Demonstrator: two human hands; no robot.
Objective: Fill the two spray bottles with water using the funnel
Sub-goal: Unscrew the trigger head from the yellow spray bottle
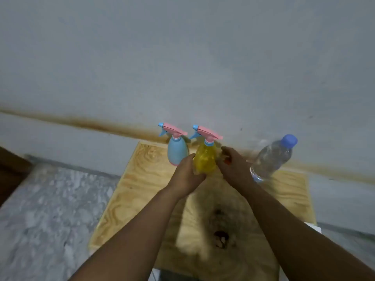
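Barely started: pink trigger heads cap the opaque blue spray bottle and translucent yellow spray bottle, left hand gripping the yellow, right hand's grip unclear beside it, capped clear water bottle unpoured.

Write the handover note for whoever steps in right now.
Left hand grips the yellow bottle low on its body. Right hand is beside it, fingers curled around something small and orange, too blurred to name. Blue bottle stands just left of the yellow one on the wooden board. Water bottle, capped, stands at right. Both spray heads are on. No pouring has begun: both bottles are left to open and fill.
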